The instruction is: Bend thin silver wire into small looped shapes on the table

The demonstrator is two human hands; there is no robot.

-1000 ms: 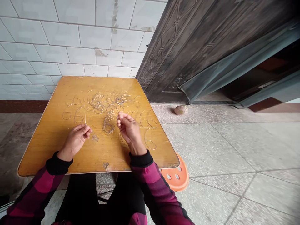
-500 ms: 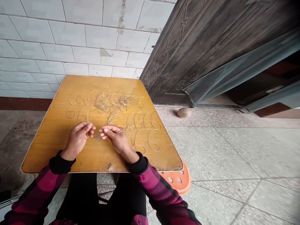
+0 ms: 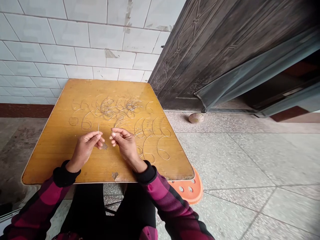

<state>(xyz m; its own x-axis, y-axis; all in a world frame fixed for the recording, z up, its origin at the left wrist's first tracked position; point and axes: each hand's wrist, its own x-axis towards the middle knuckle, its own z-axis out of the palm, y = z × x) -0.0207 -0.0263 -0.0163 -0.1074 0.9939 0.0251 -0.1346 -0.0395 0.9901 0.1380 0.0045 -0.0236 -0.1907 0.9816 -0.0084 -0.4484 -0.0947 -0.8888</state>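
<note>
I counted one left grip (image 3: 83, 148), one right grip (image 3: 126, 145), one square amber wooden counter (image 3: 45, 166), one round orange plastic stool (image 3: 191, 188), and thin silvery wire curls (image 3: 152, 128) too many and tangled to count.

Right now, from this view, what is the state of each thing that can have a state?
Left hand, pinching one thin upright wire
Right hand, fingertips pinched together beside it
Yellow wooden tabletop, worn, chipped near front edge
Curled thin silver wires, tangled, lying on it
Dark patterned door, partly open
White wall tiles, chipped
</note>
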